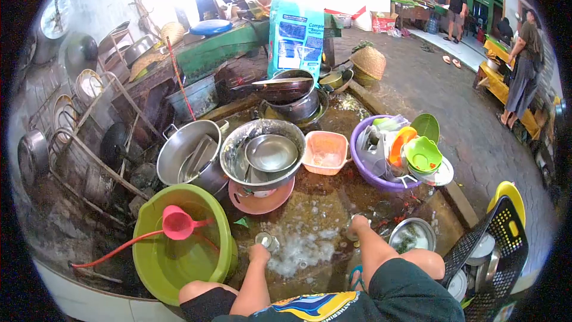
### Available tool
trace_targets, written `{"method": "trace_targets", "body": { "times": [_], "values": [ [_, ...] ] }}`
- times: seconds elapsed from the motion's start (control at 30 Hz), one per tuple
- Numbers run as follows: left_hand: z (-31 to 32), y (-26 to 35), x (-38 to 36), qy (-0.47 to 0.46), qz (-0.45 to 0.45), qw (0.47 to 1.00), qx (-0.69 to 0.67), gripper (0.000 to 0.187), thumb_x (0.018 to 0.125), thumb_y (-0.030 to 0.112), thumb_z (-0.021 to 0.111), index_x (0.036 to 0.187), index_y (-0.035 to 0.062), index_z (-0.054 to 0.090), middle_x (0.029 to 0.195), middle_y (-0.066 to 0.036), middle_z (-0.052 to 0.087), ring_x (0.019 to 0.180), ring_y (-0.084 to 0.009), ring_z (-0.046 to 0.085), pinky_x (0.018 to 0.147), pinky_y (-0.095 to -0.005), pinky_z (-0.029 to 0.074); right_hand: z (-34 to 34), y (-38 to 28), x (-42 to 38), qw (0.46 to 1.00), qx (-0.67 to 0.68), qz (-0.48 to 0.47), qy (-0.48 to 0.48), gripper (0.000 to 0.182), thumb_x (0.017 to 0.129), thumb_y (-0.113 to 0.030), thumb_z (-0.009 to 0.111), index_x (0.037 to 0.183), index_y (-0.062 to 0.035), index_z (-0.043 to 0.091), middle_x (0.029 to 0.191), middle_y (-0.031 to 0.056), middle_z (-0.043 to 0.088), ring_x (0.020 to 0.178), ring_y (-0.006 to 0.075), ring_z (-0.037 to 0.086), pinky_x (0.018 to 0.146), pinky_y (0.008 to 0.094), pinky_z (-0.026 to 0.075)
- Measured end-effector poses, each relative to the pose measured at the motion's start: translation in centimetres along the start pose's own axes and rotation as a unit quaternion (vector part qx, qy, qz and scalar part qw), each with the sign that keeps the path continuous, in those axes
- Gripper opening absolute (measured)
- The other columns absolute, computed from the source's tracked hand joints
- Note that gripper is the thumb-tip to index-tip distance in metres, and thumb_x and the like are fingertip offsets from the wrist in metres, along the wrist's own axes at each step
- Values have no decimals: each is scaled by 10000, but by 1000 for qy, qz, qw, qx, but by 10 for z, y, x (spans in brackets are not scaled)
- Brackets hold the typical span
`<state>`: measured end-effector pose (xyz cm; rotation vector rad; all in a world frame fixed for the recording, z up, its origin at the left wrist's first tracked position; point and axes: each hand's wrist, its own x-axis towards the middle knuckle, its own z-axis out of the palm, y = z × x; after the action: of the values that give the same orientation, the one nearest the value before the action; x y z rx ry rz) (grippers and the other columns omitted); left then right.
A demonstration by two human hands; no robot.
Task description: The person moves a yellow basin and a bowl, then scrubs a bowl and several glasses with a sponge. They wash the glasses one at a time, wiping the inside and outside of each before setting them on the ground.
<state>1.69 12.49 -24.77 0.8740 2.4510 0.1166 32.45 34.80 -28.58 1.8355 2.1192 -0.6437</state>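
Low over the wet floor, my left hand (258, 254) is closed around a small clear drinking glass (267, 240). My right hand (358, 225) is also closed, on what looks like another clear glass (351, 235), mostly hidden by the fingers. White suds (301, 251) spread on the floor between the hands. To the right sits a steel bowl (431, 232) holding foam and a greenish scrubber-like clump. A green tub (143, 229) of water stands left of my left hand, with a pink dipper (177, 223) in it and a red hose (119, 248) over its rim.
Ahead stand a large pot (170, 158), a soiled basin (229, 149) and a peach plastic basin (325, 169). A purple tub (357, 161) holds plastic bowls. A black crate (503, 250) of dishes is close on my right. A person (524, 59) stands far right, another (456, 6) farther back.
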Motion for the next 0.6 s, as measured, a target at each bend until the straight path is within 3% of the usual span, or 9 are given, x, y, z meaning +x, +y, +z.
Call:
{"method": "trace_targets", "body": {
  "times": [0.07,0.1,0.13,0.17,0.2,0.27,0.47,0.53,0.6],
  "values": [
    [-8,5,-8,-3,3,1000,2,225,680,116,558,868,1,604,949,-211,563,908,-330,545,756,-373,450,37,14,42,991,-71,-66,-88,306,624,-229,609,895,-90,623,983,125,580,910,275,557,757,324,454],
    [-6,3,-5,-5,2,1000,0,225,680,116,558,868,1,604,949,-211,563,908,-330,545,756,-373,450,39,18,35,976,173,29,-126,232,681,-140,565,894,-57,599,926,116,594,803,246,575,688,379,444],
    [-2,0,0,-8,11,1000,12,230,682,119,558,874,1,602,949,-210,562,902,-331,548,753,-376,452,41,18,30,977,169,30,-126,232,681,-140,565,894,-57,599,926,116,594,803,246,575,688,379,444],
    [2,-3,2,-12,19,999,23,235,683,122,558,881,2,600,950,-209,562,895,-333,551,751,-378,453,47,18,21,852,467,66,-228,228,684,-131,572,903,-67,585,913,93,590,823,236,563,719,411,422],
    [-3,0,-8,-15,18,1000,20,235,683,122,558,881,2,600,950,-209,562,895,-333,551,751,-378,453,46,14,5,628,711,96,-301,228,688,-121,578,911,-77,571,901,69,585,842,226,550,750,442,400],
    [-26,17,-30,-7,-6,1000,-21,250,694,170,556,873,1,600,1020,-216,529,953,-335,518,803,-387,423,0,-23,-56,552,784,27,-281,304,714,-110,560,1016,-123,524,966,31,574,931,209,526,784,429,406],
    [-62,72,-64,174,190,961,-105,519,736,315,572,1136,12,440,1191,-173,404,1090,-285,392,903,-364,325,-57,-65,-95,488,809,-151,-293,365,714,-131,556,1063,-42,495,1040,94,551,965,230,517,849,403,383],
    [-54,91,-63,154,359,767,-509,478,733,281,603,1104,13,467,1145,-134,443,1044,-214,425,868,-310,345,-94,-98,-124,541,735,-175,-369,403,712,-97,544,1097,-2,472,1075,121,527,984,240,509,865,390,392],
    [-55,88,-63,132,301,739,-588,430,738,244,602,1083,16,483,1101,-109,471,1004,-183,444,850,-284,353,-81,-129,-123,642,621,-287,-347,425,712,-88,560,1115,5,463,1092,117,518,991,213,503,867,333,392]
  ]
}}
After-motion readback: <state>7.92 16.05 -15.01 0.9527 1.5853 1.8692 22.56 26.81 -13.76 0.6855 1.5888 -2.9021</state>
